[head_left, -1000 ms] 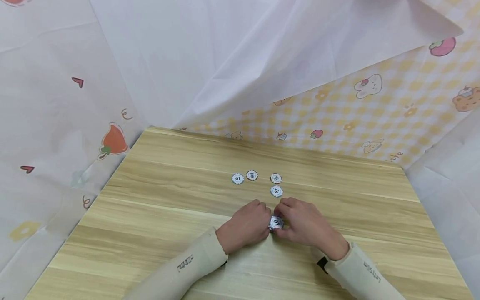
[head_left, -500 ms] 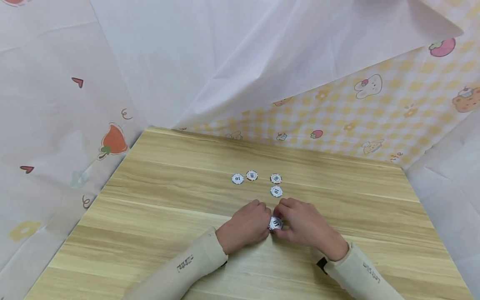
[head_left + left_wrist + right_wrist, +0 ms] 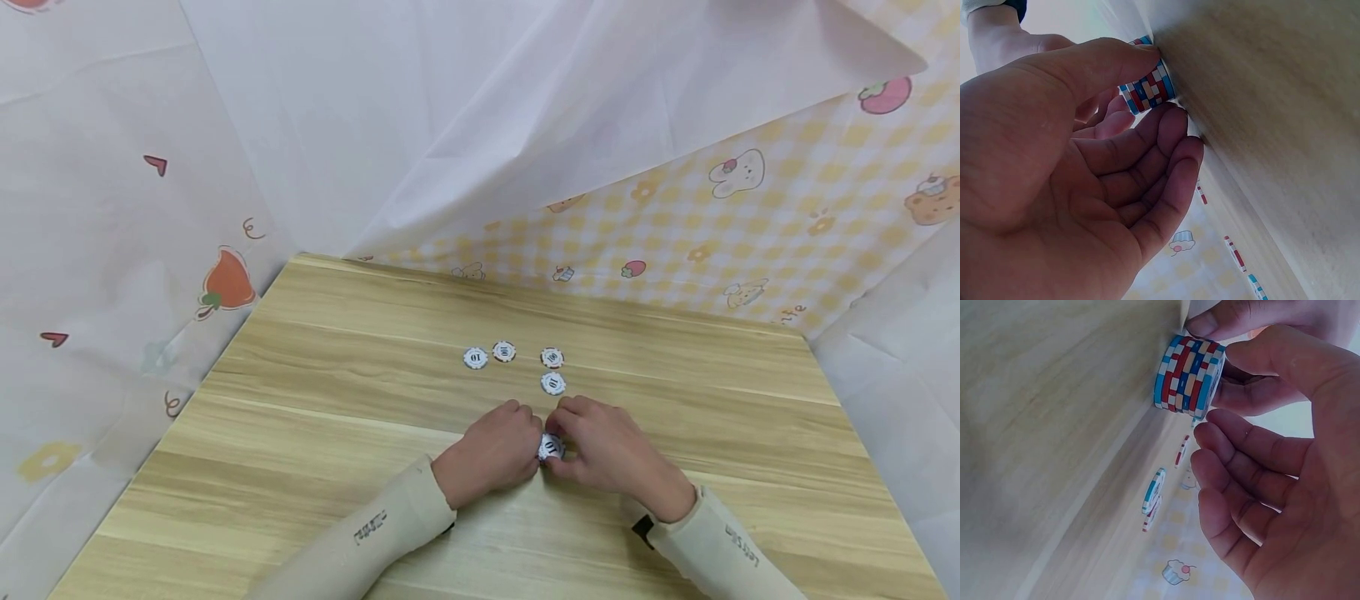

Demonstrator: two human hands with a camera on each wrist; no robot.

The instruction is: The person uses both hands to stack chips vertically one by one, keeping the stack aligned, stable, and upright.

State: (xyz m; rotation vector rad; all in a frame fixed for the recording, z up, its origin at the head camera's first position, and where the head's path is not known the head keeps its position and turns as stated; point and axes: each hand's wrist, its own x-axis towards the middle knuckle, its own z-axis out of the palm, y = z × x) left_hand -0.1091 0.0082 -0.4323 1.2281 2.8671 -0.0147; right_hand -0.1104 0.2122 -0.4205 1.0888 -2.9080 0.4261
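Observation:
A short stack of poker chips (image 3: 551,447) stands on the wooden table between the two hands, its top chip marked 10. Red, blue, light blue and white edges show along the stack (image 3: 1186,376) in the right wrist view. My left hand (image 3: 497,446) holds the stack from the left, low down, thumb on one side and fingertips on the other. From the right, my right hand (image 3: 611,442) pinches the upper chips between thumb and index finger; its other fingers curl loosely beside the stack.
Beyond the hands lie a chip marked 10 (image 3: 476,357) and a chip marked 100 (image 3: 504,351) at the left. Another red-edged chip (image 3: 552,357) lies to the right, with a second 10 chip (image 3: 553,383) just nearer. Patterned cloth (image 3: 675,250) hangs behind the table.
Both hands stay at the stack almost without moving. The top chip has shifted very slightly; the loose chips have not moved.

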